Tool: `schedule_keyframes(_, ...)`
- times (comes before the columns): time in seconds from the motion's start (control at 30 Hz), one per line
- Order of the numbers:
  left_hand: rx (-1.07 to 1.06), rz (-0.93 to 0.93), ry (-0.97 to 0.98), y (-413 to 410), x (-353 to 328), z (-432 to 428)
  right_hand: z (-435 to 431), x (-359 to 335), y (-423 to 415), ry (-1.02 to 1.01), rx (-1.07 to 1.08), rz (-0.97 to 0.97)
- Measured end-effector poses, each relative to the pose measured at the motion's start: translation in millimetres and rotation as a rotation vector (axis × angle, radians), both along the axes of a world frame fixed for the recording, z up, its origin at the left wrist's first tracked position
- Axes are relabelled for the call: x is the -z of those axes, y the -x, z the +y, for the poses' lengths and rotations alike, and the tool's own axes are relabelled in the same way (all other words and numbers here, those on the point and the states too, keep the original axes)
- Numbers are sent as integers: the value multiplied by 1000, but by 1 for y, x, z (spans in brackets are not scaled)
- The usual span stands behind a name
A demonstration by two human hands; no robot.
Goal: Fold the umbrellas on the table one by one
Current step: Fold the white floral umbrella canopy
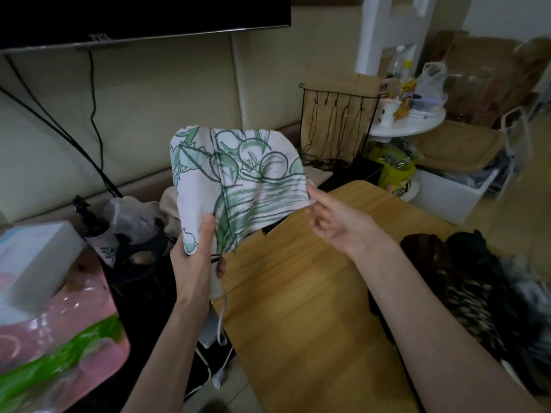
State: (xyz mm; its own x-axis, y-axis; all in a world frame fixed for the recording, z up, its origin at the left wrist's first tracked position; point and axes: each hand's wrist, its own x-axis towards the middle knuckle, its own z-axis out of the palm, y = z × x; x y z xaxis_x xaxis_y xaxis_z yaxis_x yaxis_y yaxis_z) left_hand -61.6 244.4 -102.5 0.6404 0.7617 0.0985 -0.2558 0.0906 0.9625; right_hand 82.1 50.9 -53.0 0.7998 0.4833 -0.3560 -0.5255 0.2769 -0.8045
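A white umbrella [238, 174] with green leaf and fruit drawings is held up above the left edge of the wooden table [304, 308], its canopy partly spread. My left hand [196, 257] grips its lower part, thumb on the fabric, and a white strap hangs below the hand. My right hand [337, 219] is beside the canopy's right edge with fingers straight, its fingertips at the fabric. A dark heap of other umbrellas [477, 287] lies on the table's right side.
A TV [134, 16] hangs on the padded wall, cables running down. Left: a white box [32, 257] on pink-green packaging. Behind the table stand a black wire rack [337, 129], a round white side table [408, 123] with bottles, and a white bin [453, 195].
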Motion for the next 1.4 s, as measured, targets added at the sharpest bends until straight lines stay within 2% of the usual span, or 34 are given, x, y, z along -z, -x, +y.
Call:
schedule_keyframes(0.07, 6, 3, -11, 0, 1, 0, -1, 8, -1, 2, 10, 9)
schedule_keyframes(0.13, 3, 6, -16, 0, 1, 1, -2, 18, -1, 89, 32, -116)
schedule_keyframes(0.27, -35, 4, -25, 0, 2, 1, -10, 30, 2, 183, 322, -363)
schedule_keyframes(0.3, -41, 0, -32, 0, 2, 2, -12, 31, 2, 256, 322, -463)
schedule_keyframes(0.37, -44, -3, -39, -1, 2, 2, -17, 31, 3, 445, 190, -659)
schedule_keyframes(0.43, -36, 1, -36, -1, 2, 3, -19, 24, 3, 557, 73, -671)
schedule_keyframes(0.5, -27, 4, -41, -1, 3, 2, -18, 15, 2, 495, 25, -643)
schedule_keyframes(0.6, -11, -6, -55, -2, 3, 2, -8, 6, 1, 397, 23, -712)
schedule_keyframes(0.73, -8, -1, -64, -1, 3, 1, 1, 5, -3, 379, 214, -834)
schedule_keyframes(0.83, 5, -5, -66, 0, 4, 0, -2, 6, -5, 349, 135, -888)
schedule_keyframes(0.9, 9, 1, -79, -1, 4, 0, -1, 10, -9, 455, 66, -973)
schedule_keyframes(1.07, 7, -7, -72, -1, 4, 0, -5, 5, -24, 695, 89, -1223)
schedule_keyframes(1.13, 1, -5, -68, -1, 4, 1, -7, -2, -23, 679, 197, -1223)
schedule_keyframes(1.2, 2, -8, -61, 0, 4, 1, -5, -11, -20, 565, 275, -1115)
schedule_keyframes(1.3, 27, -21, -64, 1, 5, 1, 0, -28, -8, 498, 163, -797)
schedule_keyframes(1.4, 54, -17, -86, 0, 6, 1, 2, -39, -7, 483, 33, -623)
